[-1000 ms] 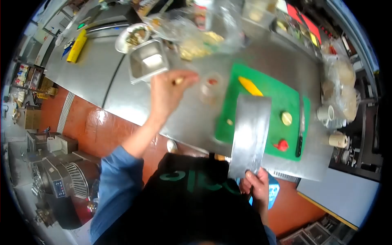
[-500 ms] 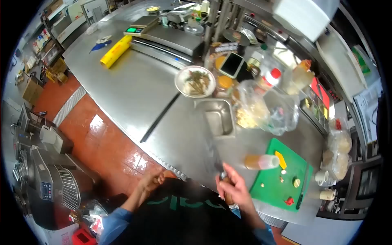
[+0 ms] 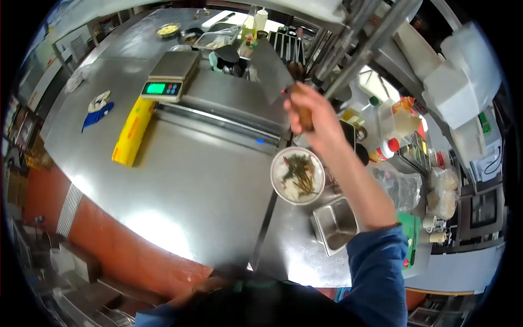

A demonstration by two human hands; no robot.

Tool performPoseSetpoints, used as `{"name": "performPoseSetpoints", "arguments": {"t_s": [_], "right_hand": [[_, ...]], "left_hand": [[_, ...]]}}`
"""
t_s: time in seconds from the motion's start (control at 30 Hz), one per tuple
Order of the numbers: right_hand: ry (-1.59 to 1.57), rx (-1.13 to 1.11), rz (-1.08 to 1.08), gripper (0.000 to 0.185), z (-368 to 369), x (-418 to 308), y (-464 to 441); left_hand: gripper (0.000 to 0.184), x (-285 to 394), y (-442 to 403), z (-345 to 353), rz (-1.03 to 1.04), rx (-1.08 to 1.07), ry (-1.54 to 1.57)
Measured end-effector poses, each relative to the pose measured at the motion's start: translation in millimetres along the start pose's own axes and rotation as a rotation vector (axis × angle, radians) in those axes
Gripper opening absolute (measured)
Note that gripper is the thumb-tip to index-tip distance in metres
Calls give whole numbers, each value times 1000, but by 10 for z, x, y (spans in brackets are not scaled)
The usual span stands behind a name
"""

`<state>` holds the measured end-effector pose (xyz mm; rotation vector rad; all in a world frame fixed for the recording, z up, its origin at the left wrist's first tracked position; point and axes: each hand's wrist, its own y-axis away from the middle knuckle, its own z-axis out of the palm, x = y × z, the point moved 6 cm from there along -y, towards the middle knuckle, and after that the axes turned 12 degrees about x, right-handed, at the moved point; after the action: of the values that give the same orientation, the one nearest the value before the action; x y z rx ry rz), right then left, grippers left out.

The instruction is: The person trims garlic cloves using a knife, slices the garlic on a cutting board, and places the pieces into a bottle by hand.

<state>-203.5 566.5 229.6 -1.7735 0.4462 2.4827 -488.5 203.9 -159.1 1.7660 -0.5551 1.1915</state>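
Note:
My right hand (image 3: pixel 316 111) is closed around the wooden handle of a cleaver (image 3: pixel 271 71), stretched out over the back of the counter. The broad blade points up and to the left, beside the steel uprights. Below my right wrist stands a white bowl (image 3: pixel 274 175) of greens and something pale. A small steel pan (image 3: pixel 321 235) sits in front of the bowl, near my forearm. My left hand (image 3: pixel 210 284) is low at the counter's front edge, close to my dark apron; it is dim and partly hidden, so its fingers cannot be made out.
A lit digital scale (image 3: pixel 173 62) rests beside a flat steel appliance (image 3: pixel 229 106). A yellow roll (image 3: pixel 132 133) and a blue and white cloth (image 3: pixel 98 111) lie at left. Bottles (image 3: pixel 384 150), plastic bags (image 3: pixel 400 188) and a green cutting board (image 3: pixel 409 222) are at right.
My right hand has carried the cleaver from the counter's front up and forward to the back. The view has shifted left. My left hand has dropped lower and is less visible.

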Motion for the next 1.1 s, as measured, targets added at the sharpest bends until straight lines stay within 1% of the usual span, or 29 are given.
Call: {"name": "performPoseSetpoints", "arguments": {"t_s": [0.07,0.13,0.2,0.27,0.3,0.33,0.37,0.4,0.43,0.5,0.53,0.6,0.63,0.67,0.73,0.77,0.83,0.87,0.93,1.0,1.03,1.1], "right_hand": [[110,205,-74,38,105,-152,-701],[257,202,-96,17,70,-219,-1424],[327,343,-103,12,-66,-204,-2100],[314,409,-68,14,-238,-158,-2641],[261,426,-28,16,-290,-128,-2858],[282,338,-12,14,-298,-117,-3041],[251,371,-5,13,-358,-88,-3236],[220,408,5,12,-387,-65,-3358],[236,387,24,11,-411,-16,-3496],[261,348,59,11,-493,44,-3777],[272,363,41,11,-528,52,-3908],[287,387,9,13,-560,148,-4124],[410,400,-49,30,-568,167,-4180],[478,428,-106,26,-605,198,-4227],[616,476,-228,20,-695,203,-4309],[772,469,-281,27,-735,133,-4313],[1836,421,-536,27,-1032,-109,-4555],[2368,351,-657,27,-1139,-74,-4662],[2328,189,-520,24,-1251,213,-4564],[2141,267,-143,24,-1261,389,-4351],[1948,404,152,25,-1098,494,-4187],[1863,366,184,25,-1119,660,-4278]], "left_hand": [[23,0,297,-459,34,33,79],[23,53,458,-892,62,156,143],[24,153,499,-1272,5,360,184],[22,500,416,-1797,-304,633,304],[22,612,360,-2024,-464,758,361],[22,684,257,-2189,-419,790,305],[23,730,126,-2322,-368,821,253],[23,743,22,-2420,-319,849,201],[20,714,-83,-2445,-311,767,148],[18,678,-220,-2481,-204,702,119],[17,671,-256,-2479,-150,667,103],[17,550,-211,-2379,-253,619,119],[18,465,-179,-2320,-295,605,136],[18,371,-173,-2287,-337,596,152],[17,440,-233,-2390,-178,648,35],[17,499,-240,-2434,-96,673,-23],[16,634,-239,-2501,69,721,-141],[16,626,-234,-2492,80,744,-140],[16,612,-249,-2516,74,763,-116],[16,595,-248,-2494,-72,700,-16],[15,592,-264,-2505,-154,660,32],[15,591,-238,-2467,-288,596,101]]}}
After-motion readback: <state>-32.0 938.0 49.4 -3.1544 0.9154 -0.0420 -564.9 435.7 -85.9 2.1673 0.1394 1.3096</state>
